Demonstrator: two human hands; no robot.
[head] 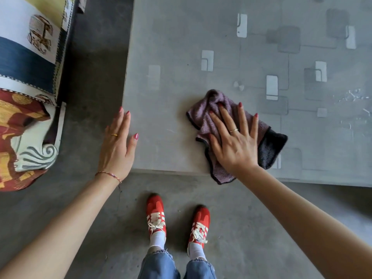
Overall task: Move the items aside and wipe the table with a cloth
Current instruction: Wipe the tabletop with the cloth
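Near the front edge of the grey worktop [173, 81], our right hand [234, 141] presses flat on the purple cloth [203, 115], fingers spread wide, one corner of the cloth hanging over the edge. Our left hand [118, 146] lies open along the worktop's left corner, fingertips just touching it. We read no writing anywhere. Patterned cushions [26, 109] sit left across a strip of floor [96, 77]; our red shoes [157, 214] stand below.
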